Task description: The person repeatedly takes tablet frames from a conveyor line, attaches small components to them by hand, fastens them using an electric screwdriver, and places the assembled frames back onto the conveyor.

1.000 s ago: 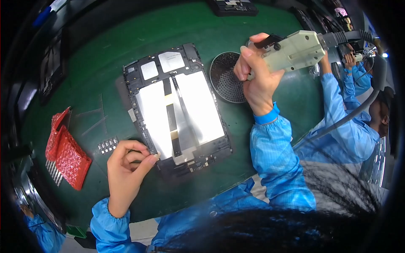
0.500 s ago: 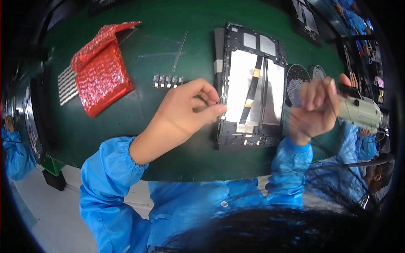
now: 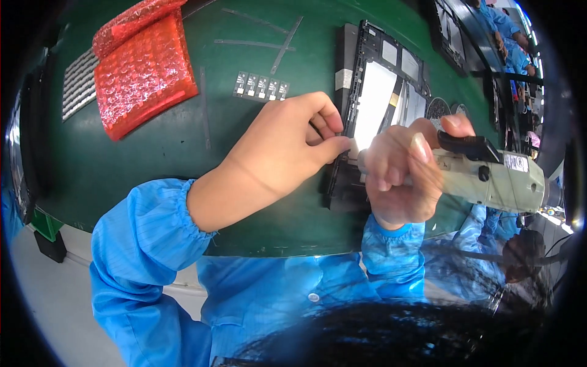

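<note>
Green work mat (image 3: pixel 153 159), pale floor (image 3: pixel 55 293), co-workers' blue sleeves (image 3: pixel 510 46) beyond

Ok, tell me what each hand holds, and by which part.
Right hand grips the electric screwdriver around its front barrel. Left hand pinches at the tablet frame edge; anything between its fingertips cannot be told.

Two hands near frame centre: left hand (image 3: pixel 275 150), right hand (image 3: pixel 400 177). One pale power screwdriver (image 3: pixel 489 177) at right. One black tablet frame (image 3: pixel 376 85), upper centre-right. Two red bubble-wrap bags (image 3: pixel 143 73), upper left, overlapping. One strip of five small dark parts (image 3: pixel 261 86), upper centre. One round black dish (image 3: pixel 437 109), partly hidden.
</note>
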Demonstrator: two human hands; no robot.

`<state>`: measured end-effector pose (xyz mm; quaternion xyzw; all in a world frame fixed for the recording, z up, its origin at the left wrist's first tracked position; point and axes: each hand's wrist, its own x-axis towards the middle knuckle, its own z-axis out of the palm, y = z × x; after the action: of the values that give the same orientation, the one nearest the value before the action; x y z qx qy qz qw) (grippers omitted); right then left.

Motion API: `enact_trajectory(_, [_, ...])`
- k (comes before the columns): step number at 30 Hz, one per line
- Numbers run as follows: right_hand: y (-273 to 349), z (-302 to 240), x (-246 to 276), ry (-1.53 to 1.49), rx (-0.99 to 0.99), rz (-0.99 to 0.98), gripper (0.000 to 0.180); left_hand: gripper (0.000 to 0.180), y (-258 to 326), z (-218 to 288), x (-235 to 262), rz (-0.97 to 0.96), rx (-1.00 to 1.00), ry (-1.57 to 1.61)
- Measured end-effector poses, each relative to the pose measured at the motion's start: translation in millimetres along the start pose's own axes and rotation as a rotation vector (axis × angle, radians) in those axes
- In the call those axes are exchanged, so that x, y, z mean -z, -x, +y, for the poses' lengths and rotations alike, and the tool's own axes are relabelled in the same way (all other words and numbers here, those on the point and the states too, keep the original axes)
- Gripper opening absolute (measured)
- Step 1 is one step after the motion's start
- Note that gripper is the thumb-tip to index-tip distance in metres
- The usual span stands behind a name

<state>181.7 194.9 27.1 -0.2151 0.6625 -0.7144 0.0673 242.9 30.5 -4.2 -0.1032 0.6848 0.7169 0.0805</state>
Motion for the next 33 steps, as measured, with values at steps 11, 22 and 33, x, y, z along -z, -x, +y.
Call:
enact_trajectory(11, [-3.7,3.7,6.5,0.035,0.002,-0.135,0.038,0.022,1.0,-2.5,-1.1,0.017,-0.033,-0.006])
enact_trajectory(22, [-5.4,-7.5,-23.3,-0.134,-0.001,-0.117,0.028,0.018,-0.5,1.2,-0.4,0.003,-0.069,-0.061])
enact_trajectory(33, [12.6,3.3,-12.9,-0.214,-0.180,-0.169,0.016,0.100,76.9,16.2,-51.1,0.188,-0.307,-0.949])
